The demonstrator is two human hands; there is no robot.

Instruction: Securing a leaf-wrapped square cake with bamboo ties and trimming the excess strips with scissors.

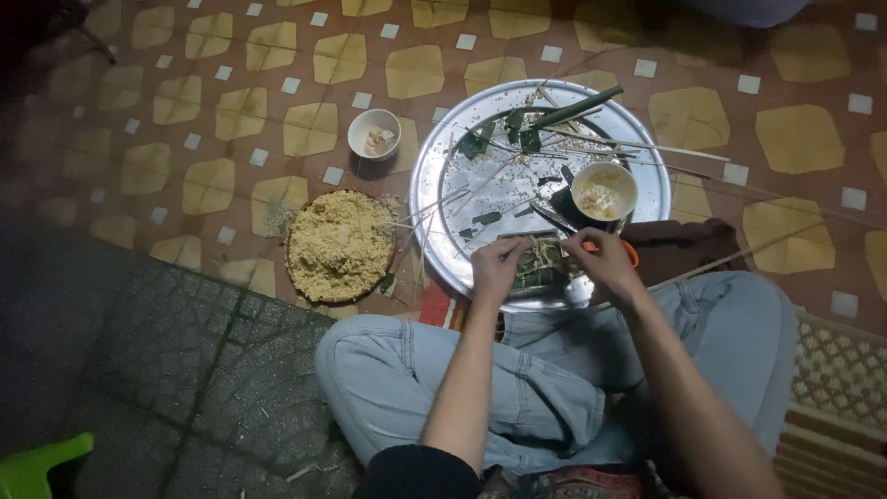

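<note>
Green leaf-wrapped parcel (pixel 539 263) is sitting at the near edge of the round metal tray (pixel 443 176) on the tiled floor (pixel 240 111), both hands pressing on it. Left hand (pixel 496 265) is gripping its left side; right hand (pixel 605 261) is pinching its right edge. Further out on the tray are lying thin bamboo strips (pixel 637 144), leaf scraps (pixel 517 125) and a white bowl (pixel 604 190). Yellow grain in a basket (pixel 340 246) and a small bowl (pixel 374 135) are resting to the left.

You only get one view here, from the camera on your head, looking pretty much straight down past your knees at the tiled floor (pixel 231 111). It's close enough that your forearms fill the bottom, with the round metal tray (pixel 647 185) just ahead, upper middle.
</note>
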